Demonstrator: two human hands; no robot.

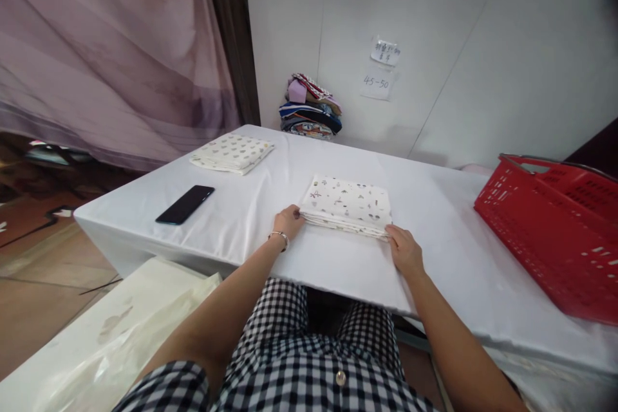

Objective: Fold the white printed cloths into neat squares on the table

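Note:
A folded white cloth with small printed motifs (348, 203) lies flat on the white-covered table (449, 251) in front of me. My left hand (288, 222), with a thin bracelet at the wrist, grips the cloth's near left corner. My right hand (404, 251) holds its near right corner, fingers curled at the edge. Both forearms reach out over my checkered clothing.
A second folded patterned cloth (232, 153) lies at the table's far left, a black phone (185, 204) nearer the left edge. A red plastic basket (555, 232) stands at the right. A stack of folded clothes (309, 108) sits against the wall. A curtain (111, 45) hangs at left.

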